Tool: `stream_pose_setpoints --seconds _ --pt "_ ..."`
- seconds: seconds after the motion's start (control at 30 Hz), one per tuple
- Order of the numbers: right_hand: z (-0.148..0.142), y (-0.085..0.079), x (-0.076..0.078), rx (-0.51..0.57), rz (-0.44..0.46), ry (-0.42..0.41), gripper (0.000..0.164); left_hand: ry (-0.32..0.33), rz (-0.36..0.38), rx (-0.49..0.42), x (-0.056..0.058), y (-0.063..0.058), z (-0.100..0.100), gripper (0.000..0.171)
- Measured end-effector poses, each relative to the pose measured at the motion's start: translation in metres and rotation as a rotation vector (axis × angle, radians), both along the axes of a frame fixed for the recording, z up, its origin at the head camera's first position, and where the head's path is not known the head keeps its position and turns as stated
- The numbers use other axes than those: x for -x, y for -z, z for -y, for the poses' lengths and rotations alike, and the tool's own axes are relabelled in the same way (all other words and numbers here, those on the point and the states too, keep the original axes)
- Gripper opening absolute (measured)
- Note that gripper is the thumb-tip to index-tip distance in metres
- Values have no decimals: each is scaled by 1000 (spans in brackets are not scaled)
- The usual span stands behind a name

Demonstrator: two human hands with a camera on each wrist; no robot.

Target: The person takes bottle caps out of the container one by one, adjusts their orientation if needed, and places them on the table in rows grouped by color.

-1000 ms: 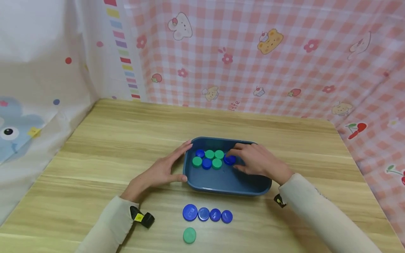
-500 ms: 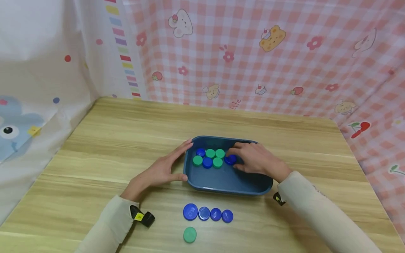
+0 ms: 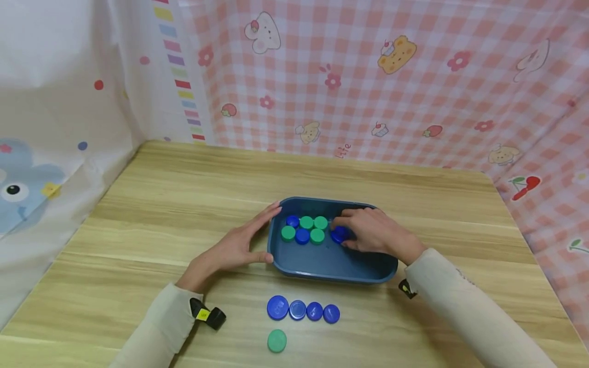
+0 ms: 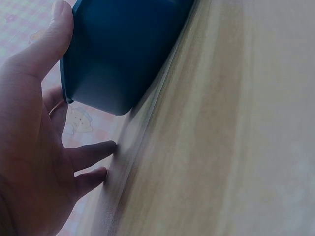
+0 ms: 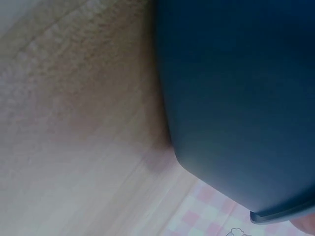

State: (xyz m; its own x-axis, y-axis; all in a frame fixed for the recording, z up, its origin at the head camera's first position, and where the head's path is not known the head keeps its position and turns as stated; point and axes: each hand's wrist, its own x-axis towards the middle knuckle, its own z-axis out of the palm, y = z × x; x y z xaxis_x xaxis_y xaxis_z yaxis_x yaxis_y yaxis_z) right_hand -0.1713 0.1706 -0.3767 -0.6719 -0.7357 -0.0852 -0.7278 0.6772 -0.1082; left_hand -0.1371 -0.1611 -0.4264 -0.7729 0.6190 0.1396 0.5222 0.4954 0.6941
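Observation:
A dark blue rectangular tray (image 3: 322, 265) holds several green and blue bottle caps. My right hand (image 3: 375, 232) reaches into it and grips a blue bottle cap (image 3: 339, 235) between thumb and fingers. To that cap's left sit green caps (image 3: 320, 223) and blue caps (image 3: 302, 236) in two rows. At the tray's left end, my left hand (image 3: 232, 249) touches the rim with thumb and fingers spread and mostly straight. In the left wrist view the thumb (image 4: 61, 27) lies against the rim. The right wrist view shows the tray's outer wall (image 5: 236, 108); the gripped cap is hidden there.
In front of the tray, a row of blue caps (image 3: 297, 309) lies on the wooden table (image 3: 184, 179), the leftmost one larger. A single green cap (image 3: 277, 341) lies below the row. A pink checked cloth (image 3: 331, 87) hangs behind the table.
The blue cap under my right fingers has shifted slightly right, leaving a gap to the green caps. My left hand keeps its place on the tray. The head view has tilted slightly.

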Motion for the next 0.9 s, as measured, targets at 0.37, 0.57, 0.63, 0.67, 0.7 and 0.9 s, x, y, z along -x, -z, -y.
stream_pose_setpoints --seconds 0.37,0.57,0.63,0.67,0.7,0.9 --pt "1 -1 1 -31 88 30 37 3 8 -1 0 -1 -1 97" --pt "1 -3 0 -44 96 43 37 2 10 0 0 -1 -1 97" --pt "0 -4 -1 -51 88 48 38 0 12 1 0 -1 -1 97" --pt "-1 -5 -2 -57 81 51 38 0 13 2 0 -1 -1 97" --pt "-1 -6 -2 -58 76 54 38 1 13 2 0 -1 0 97" --pt "-4 -16 -11 -40 43 41 38 0 1 5 1 1 0 97"
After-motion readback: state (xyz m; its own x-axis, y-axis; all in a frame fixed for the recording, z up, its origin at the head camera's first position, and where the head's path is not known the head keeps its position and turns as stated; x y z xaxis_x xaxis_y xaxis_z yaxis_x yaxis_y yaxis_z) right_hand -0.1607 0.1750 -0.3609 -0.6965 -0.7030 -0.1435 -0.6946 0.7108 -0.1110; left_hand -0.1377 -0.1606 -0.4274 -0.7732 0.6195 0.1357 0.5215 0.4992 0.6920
